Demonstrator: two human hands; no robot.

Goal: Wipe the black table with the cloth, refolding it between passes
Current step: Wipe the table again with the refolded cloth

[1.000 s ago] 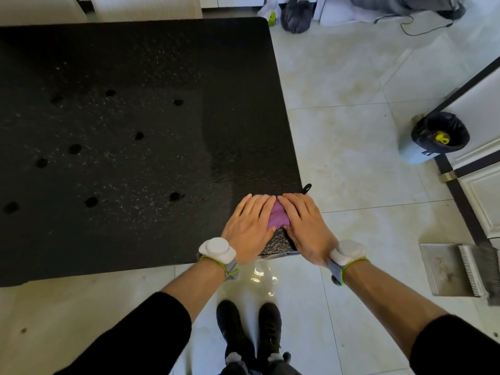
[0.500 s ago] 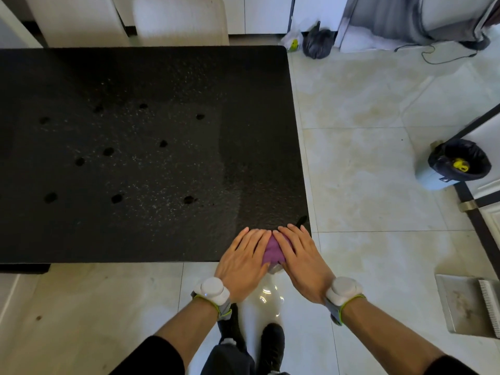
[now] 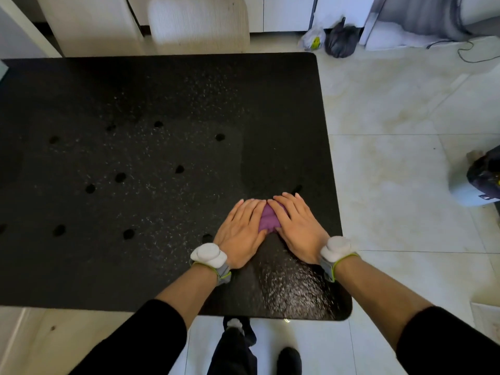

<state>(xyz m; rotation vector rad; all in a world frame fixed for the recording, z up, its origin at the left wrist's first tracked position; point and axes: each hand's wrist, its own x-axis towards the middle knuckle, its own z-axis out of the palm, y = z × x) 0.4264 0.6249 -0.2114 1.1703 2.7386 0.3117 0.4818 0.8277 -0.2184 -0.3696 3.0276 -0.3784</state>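
The black table (image 3: 135, 90) fills the left and middle of the head view, speckled with pale flecks and several dark round spots. A folded purple cloth (image 3: 267, 221) lies on it near the right edge, mostly hidden. My left hand (image 3: 240, 231) and my right hand (image 3: 297, 226) press flat on the cloth side by side, fingers pointing away from me, only a strip of cloth showing between them. Behind the hands, toward the near right corner, the surface shines wet.
A pale chair (image 3: 200, 23) stands at the table's far side. Bags (image 3: 338, 40) lie on the tiled floor at the back right. A lined bin (image 3: 479, 180) sits at the right edge. My feet (image 3: 243, 347) stand below the table's near edge.
Both hands have pushed the cloth away from the near edge, farther onto the table, leaving a wet streak behind. The camera view has shifted so more of the table's near edge shows.
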